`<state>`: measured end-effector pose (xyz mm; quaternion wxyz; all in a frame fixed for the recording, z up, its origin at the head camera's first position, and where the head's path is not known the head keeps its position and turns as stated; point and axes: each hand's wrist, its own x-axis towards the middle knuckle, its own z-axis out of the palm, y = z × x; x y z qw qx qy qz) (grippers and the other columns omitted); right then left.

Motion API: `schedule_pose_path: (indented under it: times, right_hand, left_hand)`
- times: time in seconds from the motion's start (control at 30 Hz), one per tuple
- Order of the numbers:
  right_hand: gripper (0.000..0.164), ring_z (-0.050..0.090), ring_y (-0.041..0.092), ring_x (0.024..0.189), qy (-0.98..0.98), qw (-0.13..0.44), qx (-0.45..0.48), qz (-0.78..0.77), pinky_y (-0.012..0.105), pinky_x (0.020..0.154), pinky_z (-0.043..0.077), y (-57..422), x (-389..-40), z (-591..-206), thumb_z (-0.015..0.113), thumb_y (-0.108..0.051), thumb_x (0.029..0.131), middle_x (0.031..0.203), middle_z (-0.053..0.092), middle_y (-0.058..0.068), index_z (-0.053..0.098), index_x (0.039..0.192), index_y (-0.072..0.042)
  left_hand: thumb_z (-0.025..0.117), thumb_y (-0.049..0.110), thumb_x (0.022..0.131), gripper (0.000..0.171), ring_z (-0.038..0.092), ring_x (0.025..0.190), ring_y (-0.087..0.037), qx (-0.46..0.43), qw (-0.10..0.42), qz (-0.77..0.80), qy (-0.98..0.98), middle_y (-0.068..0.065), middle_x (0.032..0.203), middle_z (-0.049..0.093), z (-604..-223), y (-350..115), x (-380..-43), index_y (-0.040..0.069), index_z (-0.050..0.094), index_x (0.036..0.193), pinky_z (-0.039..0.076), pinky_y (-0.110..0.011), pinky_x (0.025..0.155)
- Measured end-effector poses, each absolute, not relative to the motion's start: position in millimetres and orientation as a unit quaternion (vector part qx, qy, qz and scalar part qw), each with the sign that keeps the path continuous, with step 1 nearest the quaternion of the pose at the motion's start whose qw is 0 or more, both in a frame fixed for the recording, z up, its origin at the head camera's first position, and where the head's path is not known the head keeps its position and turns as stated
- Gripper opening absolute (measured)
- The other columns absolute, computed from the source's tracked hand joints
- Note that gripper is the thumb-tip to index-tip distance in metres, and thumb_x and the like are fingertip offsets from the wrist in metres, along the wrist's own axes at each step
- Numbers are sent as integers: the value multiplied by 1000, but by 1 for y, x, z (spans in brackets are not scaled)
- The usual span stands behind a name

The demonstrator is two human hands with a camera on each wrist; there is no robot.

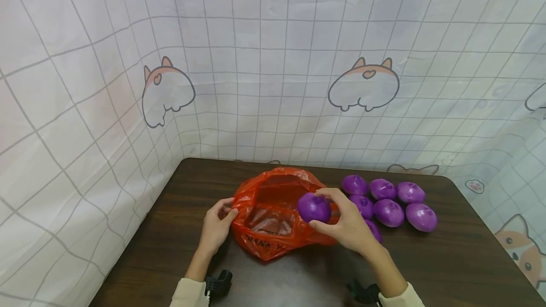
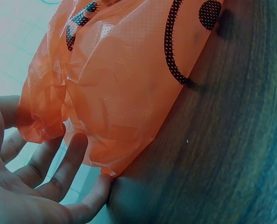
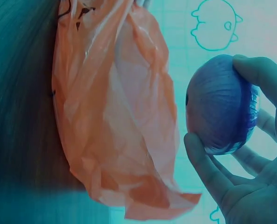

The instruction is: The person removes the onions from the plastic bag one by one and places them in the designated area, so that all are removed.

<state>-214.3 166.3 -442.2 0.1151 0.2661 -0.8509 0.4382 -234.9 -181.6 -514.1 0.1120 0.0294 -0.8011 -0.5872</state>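
Note:
A red plastic bag (image 1: 277, 245) with black print stands on the table, its mouth spread open toward me. On its left side my left hand (image 1: 216, 226) pinches the rim between thumb and fingers; in the left wrist view more fingertips (image 2: 77, 144) lie against the film. My right hand (image 1: 347, 224) holds a glossy purple onion (image 1: 313, 207), thumb on one side and fingers on the other. The onion overlaps the right part of the bag's mouth in the head view. From the right wrist, the onion (image 3: 217, 105) shows streaked skin and sits above the bag's edge.
Several more purple onions (image 1: 389, 212) lie in a cluster right of the bag, one partly hidden behind my right hand. The dark wooden table (image 1: 170, 240) ends at a white gridded cloth (image 1: 264, 84) with dog drawings, behind and at both sides.

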Motion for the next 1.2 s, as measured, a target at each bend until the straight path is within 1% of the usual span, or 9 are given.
schedule_pose_path:
  times: [0.13,0.3,0.43,0.53,0.67,0.77,0.93,1.13,1.2]
  right_hand:
    - [62,64,24,118,-852,123,256,439,39,88,58,175,-213,-442,87,-28,82,132,61,-1,56,135,-24]
    - [61,64,24,115,-847,133,244,454,33,82,59,187,-212,-441,87,-24,82,131,63,1,56,134,-23]
    - [60,64,30,115,-840,127,232,473,32,77,60,197,-211,-441,86,-21,83,135,60,5,56,135,-21]
    - [61,63,31,117,-843,125,212,478,30,75,60,205,-208,-440,87,-20,82,136,59,4,56,134,-22]
    - [62,60,24,119,-862,137,184,453,26,84,57,215,-204,-440,88,-24,82,135,59,-3,56,135,-26]
    - [62,59,21,120,-875,145,168,431,24,89,55,222,-201,-440,87,-28,82,135,60,-4,56,136,-27]
    - [61,57,17,120,-881,146,150,424,22,87,54,234,-196,-442,86,-29,83,137,61,0,55,136,-26]
    - [62,53,-4,115,-881,160,136,425,16,87,52,247,-191,-444,86,-25,83,140,58,2,55,137,-24]
    - [63,52,-7,114,-880,164,130,426,13,88,50,250,-190,-444,87,-25,83,140,58,1,56,138,-23]
  left_hand:
    - [69,11,97,30,55,85,-17,28,113,-590,-799,-12,96,64,-514,-181,-235,10,70,126,46,-23,72]
    - [69,10,96,30,55,85,-16,27,115,-587,-801,-12,96,64,-514,-182,-234,9,69,126,46,-23,72]
    - [69,10,96,30,55,85,-16,28,116,-586,-801,-12,96,64,-515,-182,-235,9,70,126,46,-23,73]
    - [69,9,96,30,55,85,-16,29,117,-588,-800,-13,95,64,-516,-182,-237,10,70,126,46,-23,73]
    - [69,9,96,29,55,84,-16,28,117,-590,-799,-13,95,64,-516,-182,-237,10,70,126,46,-23,73]
    - [69,9,96,29,55,85,-16,29,116,-590,-798,-13,95,64,-516,-182,-237,10,70,126,46,-23,73]
    - [69,9,96,30,55,86,-17,30,115,-590,-799,-13,96,64,-516,-182,-236,10,70,126,46,-24,74]
    - [69,11,97,30,55,86,-17,29,116,-591,-798,-13,97,64,-516,-182,-236,11,70,126,46,-24,74]
    - [69,12,97,30,55,86,-16,28,117,-592,-797,-13,97,64,-516,-181,-236,11,70,127,46,-23,73]
